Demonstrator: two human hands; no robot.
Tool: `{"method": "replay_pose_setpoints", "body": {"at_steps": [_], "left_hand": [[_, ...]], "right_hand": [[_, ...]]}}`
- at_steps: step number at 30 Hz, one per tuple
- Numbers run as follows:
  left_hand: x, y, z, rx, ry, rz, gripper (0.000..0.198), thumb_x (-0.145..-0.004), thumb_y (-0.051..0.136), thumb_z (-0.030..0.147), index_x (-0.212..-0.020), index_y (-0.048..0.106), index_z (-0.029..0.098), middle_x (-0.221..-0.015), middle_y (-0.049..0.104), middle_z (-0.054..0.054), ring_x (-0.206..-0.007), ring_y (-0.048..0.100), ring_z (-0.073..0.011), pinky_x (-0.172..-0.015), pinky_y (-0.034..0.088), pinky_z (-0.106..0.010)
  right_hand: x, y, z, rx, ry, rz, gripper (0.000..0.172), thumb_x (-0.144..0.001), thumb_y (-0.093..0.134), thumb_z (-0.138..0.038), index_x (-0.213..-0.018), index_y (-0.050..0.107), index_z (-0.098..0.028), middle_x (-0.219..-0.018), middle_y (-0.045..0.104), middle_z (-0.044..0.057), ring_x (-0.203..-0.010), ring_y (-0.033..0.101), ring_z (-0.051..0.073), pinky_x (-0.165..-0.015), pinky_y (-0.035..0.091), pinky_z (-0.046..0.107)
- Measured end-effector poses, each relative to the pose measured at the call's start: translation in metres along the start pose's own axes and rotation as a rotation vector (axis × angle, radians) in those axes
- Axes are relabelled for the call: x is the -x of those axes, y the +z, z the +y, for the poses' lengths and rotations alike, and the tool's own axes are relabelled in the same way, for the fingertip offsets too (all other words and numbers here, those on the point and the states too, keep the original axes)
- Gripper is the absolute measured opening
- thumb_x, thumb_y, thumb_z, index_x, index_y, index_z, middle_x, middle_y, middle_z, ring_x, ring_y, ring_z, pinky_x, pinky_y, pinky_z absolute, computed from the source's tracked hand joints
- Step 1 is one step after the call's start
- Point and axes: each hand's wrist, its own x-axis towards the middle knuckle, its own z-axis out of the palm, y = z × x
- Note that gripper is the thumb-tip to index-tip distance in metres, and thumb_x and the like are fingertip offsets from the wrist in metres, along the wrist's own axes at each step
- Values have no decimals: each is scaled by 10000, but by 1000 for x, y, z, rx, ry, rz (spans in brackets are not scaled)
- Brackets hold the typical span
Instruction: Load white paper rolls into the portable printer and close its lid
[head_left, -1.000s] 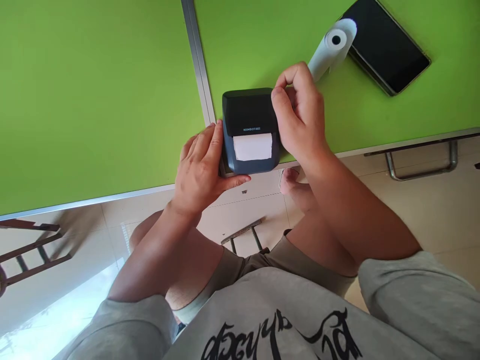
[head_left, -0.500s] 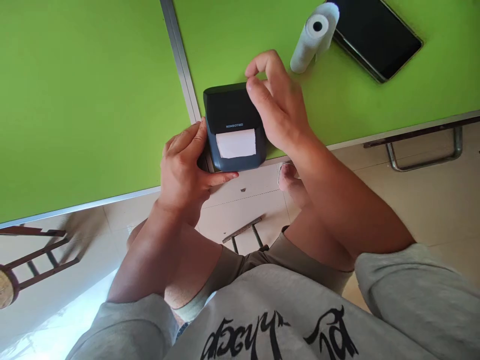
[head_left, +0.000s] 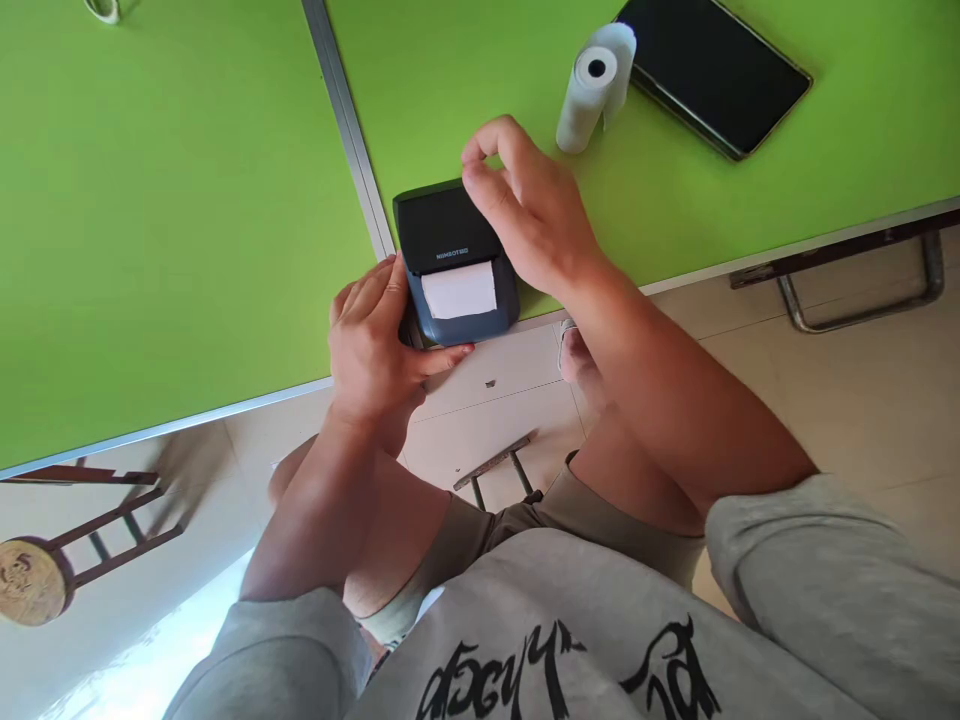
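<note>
A dark blue-black label printer point(head_left: 442, 225) lies near the table's front edge, with a white strip of paper point(head_left: 460, 291) out of its slot. My left hand point(head_left: 375, 325) is closed on the printer's left side, its fingers along that side and the thumb across the near edge. Over the upper right corner of the printer is my right hand point(head_left: 529, 205), thumb and index fingertips pressed together. Whether anything sits between those fingertips I cannot make out. A white paper roll point(head_left: 581, 110) with a loose end stands just beyond my right hand.
A black phone point(head_left: 720, 75) lies at the back right of the green table point(head_left: 187, 200). A metal strip point(head_left: 346, 125) crosses the tabletop left of the printer. Part of a pale ring-shaped thing point(head_left: 105, 12) shows at the top left. A round wooden stool point(head_left: 34, 580) stands on the floor.
The view has shifted slightly, so the phone and roll sit further left and the ring-shaped thing shows. Both hands keep nearly the same pose at the printer.
</note>
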Motion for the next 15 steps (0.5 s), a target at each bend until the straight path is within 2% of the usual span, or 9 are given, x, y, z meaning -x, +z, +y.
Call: {"method": "replay_pose_setpoints", "body": {"at_steps": [2, 4, 8, 11, 13, 15], "left_hand": [[2, 1, 3, -12, -20, 75, 1030, -773, 378, 946, -1485, 422, 203, -1453, 561, -174, -1376, 516, -374, -1147, 376, -516], [3, 2, 5, -25, -16, 89, 1032, -766, 414, 937, -1502, 404, 213, -1462, 559, -174, -1369, 526, -371, -1155, 371, -506], [5, 2, 4, -59, -21, 63, 1036, -772, 425, 925, -1523, 368, 213, -1476, 546, -178, -1370, 525, -366, -1162, 364, -496], [5, 2, 4, -75, -14, 63, 1091, -757, 404, 945, -1519, 375, 165, -1455, 556, -204, -1354, 535, -377, -1146, 376, -491], [5, 2, 4, -78, -20, 59, 1109, -746, 397, 957, -1514, 386, 157, -1448, 561, -206, -1352, 534, -385, -1145, 374, -492], [5, 2, 4, -73, -29, 46, 1110, -740, 398, 961, -1513, 394, 163, -1453, 558, -200, -1363, 522, -388, -1155, 360, -490]], "right_hand": [[-3, -7, -1, -25, -32, -72, 212, -997, 458, -403, -976, 550, -213, -582, 388, -58, -572, 437, 133, -594, 270, 313], [-4, -15, -2, -41, -62, -171, 206, -935, 542, -404, -1015, 557, -215, -585, 376, -66, -555, 398, 131, -577, 258, 310], [-5, -31, -3, 72, -76, -341, 462, -750, 713, -316, -1184, 559, -277, -716, 494, -57, -621, 451, 137, -588, 338, 289], [-5, -36, -7, 163, -48, -370, 570, -708, 760, -257, -1236, 561, -337, -738, 548, -62, -625, 480, 137, -575, 357, 286], [-5, -37, -12, 156, -19, -355, 606, -689, 795, -213, -1250, 580, -295, -674, 529, -77, -580, 462, 118, -548, 335, 280], [-5, -36, -19, 117, -16, -294, 564, -710, 789, -169, -1243, 608, -207, -619, 505, -90, -533, 446, 89, -532, 312, 273]]}}
